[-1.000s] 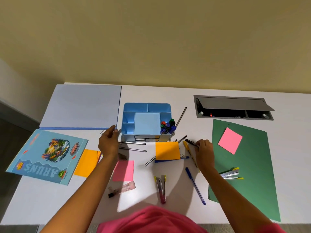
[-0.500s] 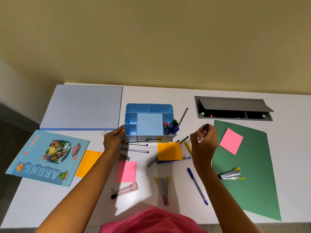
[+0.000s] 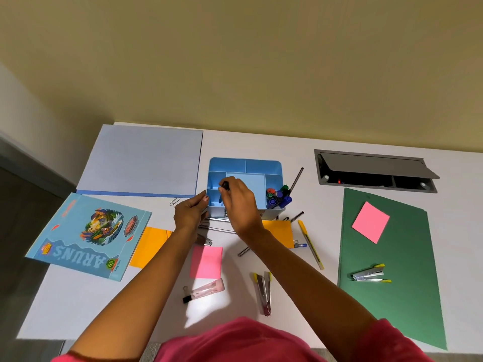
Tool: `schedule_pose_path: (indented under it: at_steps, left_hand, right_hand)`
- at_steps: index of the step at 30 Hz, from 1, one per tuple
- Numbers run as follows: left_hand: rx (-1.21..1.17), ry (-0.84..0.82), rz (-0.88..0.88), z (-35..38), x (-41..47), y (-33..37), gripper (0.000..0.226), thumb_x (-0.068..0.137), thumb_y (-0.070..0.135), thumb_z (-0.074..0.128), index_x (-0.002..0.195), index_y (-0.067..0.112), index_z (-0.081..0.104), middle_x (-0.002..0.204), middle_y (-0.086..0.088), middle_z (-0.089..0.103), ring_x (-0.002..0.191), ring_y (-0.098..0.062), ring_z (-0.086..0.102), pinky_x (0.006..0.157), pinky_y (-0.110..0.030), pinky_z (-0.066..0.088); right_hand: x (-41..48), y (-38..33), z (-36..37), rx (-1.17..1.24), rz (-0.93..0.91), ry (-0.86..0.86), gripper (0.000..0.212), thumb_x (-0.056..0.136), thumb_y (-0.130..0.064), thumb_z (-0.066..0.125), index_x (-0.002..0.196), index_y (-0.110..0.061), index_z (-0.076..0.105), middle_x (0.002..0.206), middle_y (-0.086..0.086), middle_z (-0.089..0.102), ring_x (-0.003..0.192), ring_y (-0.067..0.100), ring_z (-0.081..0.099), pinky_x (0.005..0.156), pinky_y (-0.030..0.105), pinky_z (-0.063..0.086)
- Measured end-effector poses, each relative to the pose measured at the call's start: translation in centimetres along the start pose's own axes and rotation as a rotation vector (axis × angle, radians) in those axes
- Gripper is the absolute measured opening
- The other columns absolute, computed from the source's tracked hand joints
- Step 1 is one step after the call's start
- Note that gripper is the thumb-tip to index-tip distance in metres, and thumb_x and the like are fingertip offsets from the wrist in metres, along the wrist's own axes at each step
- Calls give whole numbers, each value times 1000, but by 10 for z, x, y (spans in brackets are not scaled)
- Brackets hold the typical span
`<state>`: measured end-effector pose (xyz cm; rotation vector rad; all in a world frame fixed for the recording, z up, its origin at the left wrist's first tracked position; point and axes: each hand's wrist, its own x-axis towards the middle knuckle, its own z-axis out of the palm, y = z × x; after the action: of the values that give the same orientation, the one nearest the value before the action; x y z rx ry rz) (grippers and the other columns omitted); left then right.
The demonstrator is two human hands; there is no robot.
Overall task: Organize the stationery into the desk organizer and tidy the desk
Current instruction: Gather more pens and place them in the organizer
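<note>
A blue desk organizer (image 3: 245,165) stands at the desk's middle, with capped markers (image 3: 278,197) in its right compartment. My left hand (image 3: 189,214) grips its front left corner. My right hand (image 3: 239,202) is over the organizer's left compartments and pinches a small dark object (image 3: 224,186) that points down into one; what it is I cannot tell. Loose pens lie in front of the organizer: thin dark ones (image 3: 296,216) and a yellow pen (image 3: 309,242). Two staplers (image 3: 264,292) (image 3: 369,275) and a pink stapler with a binder clip (image 3: 205,290) lie nearer me.
A pale blue folder (image 3: 142,159) and a printed booklet (image 3: 88,235) lie on the left. A green folder (image 3: 392,257) with a pink sticky pad (image 3: 370,222) covers the right. Orange (image 3: 149,245) and pink (image 3: 206,262) pads lie in front. An open cable hatch (image 3: 373,169) sits at the back right.
My right hand lifted a dark object from the desk right of the orange pad and carried it left, over the organizer's left compartments. My left hand stayed at the organizer's corner.
</note>
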<state>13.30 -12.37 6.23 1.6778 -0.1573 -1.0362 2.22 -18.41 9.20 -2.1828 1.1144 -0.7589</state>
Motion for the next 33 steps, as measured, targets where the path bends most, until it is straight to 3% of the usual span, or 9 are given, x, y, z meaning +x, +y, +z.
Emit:
schedule_pose_path:
  at_steps: [6, 10, 15, 18, 23, 29, 33]
  left_hand:
    - [31, 4, 23, 0, 1, -1, 37, 88, 16, 64, 124, 8, 60, 113, -9, 65, 82, -14, 64, 88, -31, 51]
    - [34, -6, 27, -1, 3, -2, 38, 88, 15, 64, 125, 7, 60, 116, -9, 64, 91, -19, 63, 94, -36, 51]
    - [33, -28, 32, -3, 4, -4, 39, 88, 14, 65, 125, 7, 59, 112, -7, 64, 81, -10, 62, 94, -36, 50]
    - [35, -39, 27, -5, 6, -5, 39, 87, 15, 65, 125, 8, 59, 112, -6, 65, 82, -11, 62, 96, -38, 50]
    - [36, -45, 32, -5, 8, -7, 38, 87, 16, 65, 124, 8, 60, 105, -4, 65, 80, -10, 62, 97, -39, 49]
    - [23, -51, 19, -5, 7, -5, 40, 88, 16, 65, 126, 8, 59, 111, -6, 64, 91, -17, 62, 98, -37, 49]
    - [31, -54, 24, -4, 6, -4, 40, 87, 16, 65, 126, 9, 59, 110, -6, 65, 91, -18, 62, 97, -37, 49]
  right_hand:
    - [-5, 1, 6, 30, 27, 21, 20, 96, -13, 51, 111, -3, 60, 100, 14, 62, 91, 23, 60, 84, 31, 49]
    - [-11, -2, -7, 11, -79, 76, 26, 94, -8, 50, 114, 4, 59, 101, 18, 63, 92, 28, 63, 85, 34, 52]
    - [-26, -1, -38, -133, -279, 208, 17, 89, 7, 52, 101, 13, 62, 98, 22, 65, 91, 31, 64, 79, 36, 55]
    - [-43, 17, -58, -84, -109, 331, 19, 91, 5, 47, 103, 5, 61, 100, 16, 61, 97, 22, 56, 86, 30, 48]
    - [-70, 77, -78, -161, 148, 561, 14, 89, 8, 49, 95, -1, 57, 92, 12, 54, 83, 22, 52, 72, 29, 44]
    - [-111, 157, -67, -391, 390, 307, 27, 71, 5, 76, 92, 2, 60, 87, 19, 58, 76, 35, 53, 65, 38, 45]
    - [-122, 173, -64, -413, 422, 232, 22, 70, 8, 75, 85, 3, 60, 81, 19, 57, 71, 35, 53, 59, 36, 44]
